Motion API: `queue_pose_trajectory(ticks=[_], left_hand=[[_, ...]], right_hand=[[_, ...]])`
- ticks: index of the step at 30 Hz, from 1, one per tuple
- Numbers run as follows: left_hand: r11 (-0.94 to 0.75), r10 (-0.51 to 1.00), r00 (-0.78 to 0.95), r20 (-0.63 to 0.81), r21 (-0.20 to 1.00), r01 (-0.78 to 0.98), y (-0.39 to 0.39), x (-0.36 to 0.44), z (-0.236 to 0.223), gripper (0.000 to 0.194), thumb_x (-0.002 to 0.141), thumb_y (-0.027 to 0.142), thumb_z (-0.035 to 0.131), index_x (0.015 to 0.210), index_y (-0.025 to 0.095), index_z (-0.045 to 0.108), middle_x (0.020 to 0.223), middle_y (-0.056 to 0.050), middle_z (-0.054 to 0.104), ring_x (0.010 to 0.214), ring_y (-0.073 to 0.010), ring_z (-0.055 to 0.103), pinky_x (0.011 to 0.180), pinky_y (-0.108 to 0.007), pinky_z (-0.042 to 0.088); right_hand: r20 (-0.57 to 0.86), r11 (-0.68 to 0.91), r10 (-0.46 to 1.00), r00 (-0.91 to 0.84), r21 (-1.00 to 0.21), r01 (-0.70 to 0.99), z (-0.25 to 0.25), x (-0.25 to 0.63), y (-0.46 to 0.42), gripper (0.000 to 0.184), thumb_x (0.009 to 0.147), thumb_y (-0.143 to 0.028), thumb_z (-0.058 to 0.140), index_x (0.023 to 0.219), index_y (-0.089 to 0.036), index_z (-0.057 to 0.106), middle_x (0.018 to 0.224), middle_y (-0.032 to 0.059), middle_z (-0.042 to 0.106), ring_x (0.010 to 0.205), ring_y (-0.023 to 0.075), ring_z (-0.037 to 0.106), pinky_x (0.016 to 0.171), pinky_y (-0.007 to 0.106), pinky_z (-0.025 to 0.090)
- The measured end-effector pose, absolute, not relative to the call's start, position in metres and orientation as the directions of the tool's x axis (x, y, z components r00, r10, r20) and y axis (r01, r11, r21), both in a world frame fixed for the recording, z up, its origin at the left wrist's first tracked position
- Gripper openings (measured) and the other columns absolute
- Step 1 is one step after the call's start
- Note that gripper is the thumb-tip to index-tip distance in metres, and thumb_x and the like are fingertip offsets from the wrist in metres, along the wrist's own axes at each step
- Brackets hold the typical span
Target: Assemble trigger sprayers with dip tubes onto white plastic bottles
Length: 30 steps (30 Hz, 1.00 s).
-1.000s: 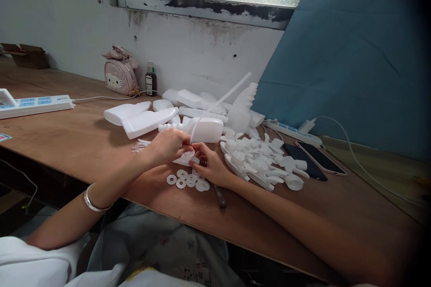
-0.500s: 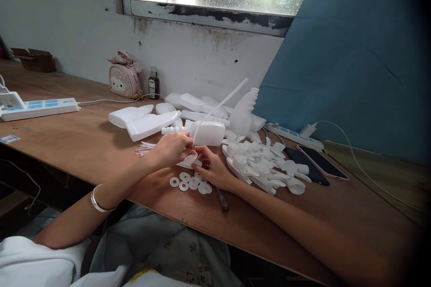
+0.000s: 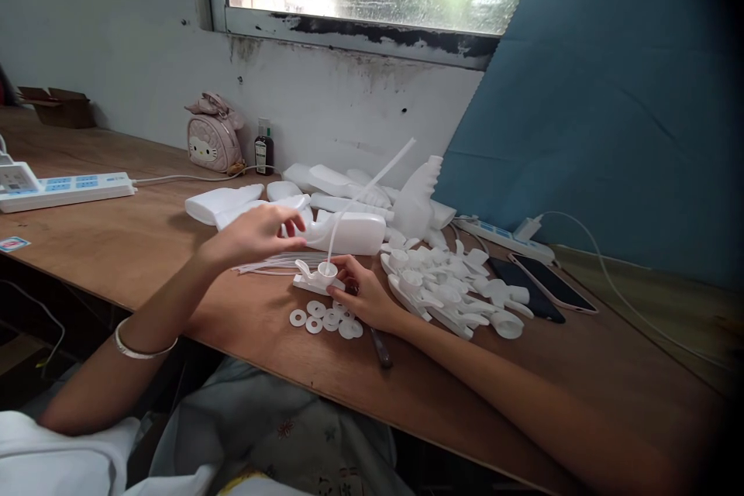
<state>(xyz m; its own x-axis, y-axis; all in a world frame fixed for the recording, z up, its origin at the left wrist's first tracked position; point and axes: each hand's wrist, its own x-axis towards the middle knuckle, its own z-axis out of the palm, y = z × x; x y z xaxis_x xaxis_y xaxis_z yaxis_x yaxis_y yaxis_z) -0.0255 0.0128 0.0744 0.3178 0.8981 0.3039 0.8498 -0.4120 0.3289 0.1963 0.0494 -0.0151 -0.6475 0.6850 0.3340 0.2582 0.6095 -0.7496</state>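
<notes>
My right hand rests on the wooden table and grips a white spray-pump head. A long clear dip tube stands up out of that head, slanting to the upper right. My left hand hovers above the table with fingers apart, near a bundle of clear tubes and the white bottles. It holds nothing. Several white washers lie in front of my right hand.
A pile of white pump heads lies right of my hands. Two phones and a power strip sit further right. Another power strip, a pink bag and a small dark bottle stand at left and back.
My left hand has let go of the pump head and lifted up and to the left. The pump head with its tube now stays in my right hand alone.
</notes>
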Motion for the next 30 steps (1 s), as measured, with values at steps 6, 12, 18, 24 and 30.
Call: queue_pose_trajectory(ticks=[6,12,18,24,30], left_hand=[[-0.177,0.942,0.119,0.314,0.164,0.970,0.033,-0.056,0.067,0.030,0.076,0.044,0.048,0.087,0.018,0.061,0.083,-0.004,0.064,0.077,-0.0206,0.057,0.064,-0.026,0.038],[-0.226,0.945,0.213,0.247,0.024,0.974,0.049,-0.053,0.044,0.044,0.079,0.042,0.044,0.113,0.018,0.055,0.107,-0.011,0.055,0.102,-0.0281,0.046,0.083,-0.034,0.036],[-0.282,0.936,0.280,0.214,-0.024,0.959,0.052,-0.055,0.041,0.041,0.080,0.043,0.043,0.104,0.015,0.059,0.110,-0.012,0.054,0.100,-0.0280,0.044,0.083,-0.035,0.035],[-0.269,0.946,0.260,0.192,0.022,0.963,0.049,-0.052,0.045,0.029,0.077,0.042,0.045,0.086,0.017,0.058,0.085,-0.009,0.060,0.088,-0.0252,0.051,0.067,-0.028,0.037],[-0.244,0.965,0.231,0.123,0.102,0.964,0.047,-0.053,0.044,0.028,0.073,0.037,0.049,0.094,0.019,0.053,0.083,-0.005,0.062,0.073,-0.0202,0.055,0.059,-0.025,0.036]], right_hand=[[0.344,0.625,0.680,-0.647,-0.734,0.266,-0.015,0.196,0.050,0.033,0.075,-0.019,0.054,0.106,-0.018,0.045,0.073,-0.0026,0.050,0.059,0.0085,0.047,0.055,0.022,0.040],[0.342,0.621,0.678,-0.651,-0.740,0.259,-0.014,0.196,0.050,0.032,0.076,-0.020,0.055,0.106,-0.017,0.045,0.071,-0.0030,0.049,0.059,0.0088,0.047,0.055,0.022,0.040],[0.344,0.622,0.677,-0.651,-0.740,0.256,-0.016,0.196,0.050,0.032,0.076,-0.020,0.055,0.106,-0.018,0.045,0.072,-0.0026,0.050,0.061,0.0093,0.047,0.056,0.022,0.041],[0.341,0.622,0.677,-0.653,-0.739,0.259,-0.014,0.197,0.049,0.032,0.076,-0.020,0.054,0.106,-0.019,0.044,0.072,-0.0030,0.049,0.059,0.0091,0.046,0.055,0.022,0.040],[0.344,0.624,0.672,-0.656,-0.740,0.251,-0.013,0.196,0.048,0.030,0.076,-0.020,0.054,0.104,-0.019,0.045,0.070,-0.0039,0.050,0.058,0.0092,0.046,0.054,0.022,0.040]])
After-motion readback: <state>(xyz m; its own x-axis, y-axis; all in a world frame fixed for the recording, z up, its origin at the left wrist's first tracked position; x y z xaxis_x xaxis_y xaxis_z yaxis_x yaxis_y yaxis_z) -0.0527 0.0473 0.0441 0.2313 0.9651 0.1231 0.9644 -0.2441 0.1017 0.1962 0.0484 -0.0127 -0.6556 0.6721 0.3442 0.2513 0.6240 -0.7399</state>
